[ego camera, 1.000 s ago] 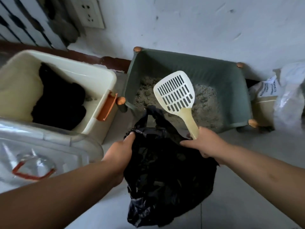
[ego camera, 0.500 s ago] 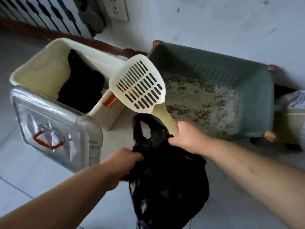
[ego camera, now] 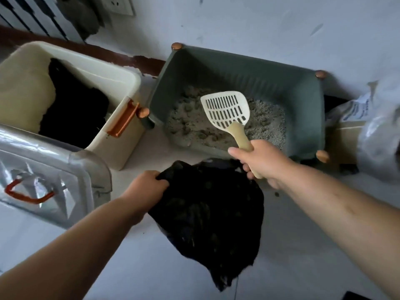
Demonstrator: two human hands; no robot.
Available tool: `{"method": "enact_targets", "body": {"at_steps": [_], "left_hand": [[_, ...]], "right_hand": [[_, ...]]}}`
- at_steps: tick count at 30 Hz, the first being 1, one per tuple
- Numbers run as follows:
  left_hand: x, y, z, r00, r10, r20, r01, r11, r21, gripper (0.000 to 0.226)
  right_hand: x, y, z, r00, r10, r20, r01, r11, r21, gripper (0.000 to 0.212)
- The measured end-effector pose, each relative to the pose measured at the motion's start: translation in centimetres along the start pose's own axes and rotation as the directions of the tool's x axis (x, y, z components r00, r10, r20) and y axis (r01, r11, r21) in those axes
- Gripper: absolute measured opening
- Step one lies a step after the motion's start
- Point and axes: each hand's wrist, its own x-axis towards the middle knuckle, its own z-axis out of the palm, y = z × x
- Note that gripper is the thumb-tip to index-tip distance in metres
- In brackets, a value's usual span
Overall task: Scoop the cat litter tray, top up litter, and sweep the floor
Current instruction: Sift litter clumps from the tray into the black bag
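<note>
Just ahead of my right hand [ego camera: 263, 162] lies the litter tray [ego camera: 303, 100]; my fist grips the scoop [ego camera: 225, 109], handle running forward, blade over clumps. My left hand [ego camera: 147, 187] pinches the black bag [ego camera: 207, 213] rim, nearer me.

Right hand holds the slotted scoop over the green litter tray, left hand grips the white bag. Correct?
Not quite: the head view shows the bag in the left hand is black, not white. The rest holds: right hand holds the slotted scoop over the green litter tray.
</note>
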Motion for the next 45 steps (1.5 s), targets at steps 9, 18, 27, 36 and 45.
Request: {"method": "enact_targets", "body": {"at_steps": [9, 18, 27, 36, 45], "left_hand": [[1.0, -0.4, -0.6, 0.983, 0.16, -0.089, -0.127, 0.946, 0.298, 0.023], [1.0, 0.2, -3.6, 0.944, 0.298, -0.139, -0.131, 0.73, 0.671, 0.027], [1.2, 0.3, -2.8, 0.952, 0.276, -0.13, -0.14, 0.774, 0.617, 0.029], [0.8, -0.8, -3.2, 0.966, 0.231, -0.117, -0.115, 0.787, 0.606, 0.025], [0.3, 0.4, -3.9, 0.991, 0.125, -0.039, -0.106, 0.937, 0.332, 0.026]], "right_hand": [[-3.7, 0.4, -0.2, 0.923, 0.244, 0.297, -0.383, 0.654, 0.653, 0.013], [-0.9, 0.1, -2.5, 0.879, 0.287, 0.382, -0.475, 0.443, 0.76, 0.017], [6.3, 4.1, 3.7, 0.931, 0.359, -0.061, -0.245, 0.741, 0.625, 0.016], [10.2, 2.8, 2.3, 0.908, 0.332, -0.255, -0.156, 0.834, 0.53, 0.028], [7.0, 5.5, 2.3, 0.944, 0.232, -0.235, -0.024, 0.757, 0.653, 0.008]]}}
